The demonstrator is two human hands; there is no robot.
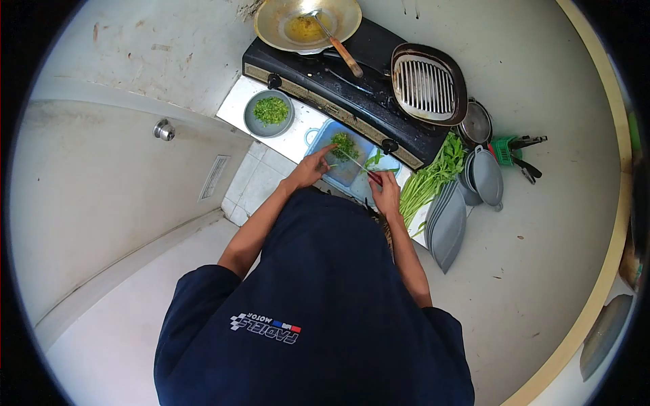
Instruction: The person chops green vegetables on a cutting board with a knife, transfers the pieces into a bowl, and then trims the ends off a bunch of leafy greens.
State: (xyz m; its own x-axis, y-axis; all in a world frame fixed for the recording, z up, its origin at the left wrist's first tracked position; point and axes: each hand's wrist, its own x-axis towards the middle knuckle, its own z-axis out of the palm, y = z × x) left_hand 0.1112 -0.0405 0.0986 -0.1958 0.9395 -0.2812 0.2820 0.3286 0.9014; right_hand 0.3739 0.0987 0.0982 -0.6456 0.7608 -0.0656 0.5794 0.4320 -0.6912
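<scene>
A blue cutting board [318,141] lies on the white counter, with a pile of chopped greens [346,145] near its far edge. My right hand [386,194] is closed around the red handle of a knife [355,162], whose blade points left and away toward that pile. My left hand [310,169] is at the board's left side, its index finger stretched to the edge of the chopped greens near the blade's tip. Some uncut leaves [373,160] rest on the board to the right of the blade.
A grey bowl of chopped greens [271,110] stands left of the board. Behind is a black stove [318,80] bearing a wok [271,34] with a wooden-handled spatula [345,55] and a grill pan [428,84]. Leafy stalks [430,177] and stacked grey plates [447,227] are at right.
</scene>
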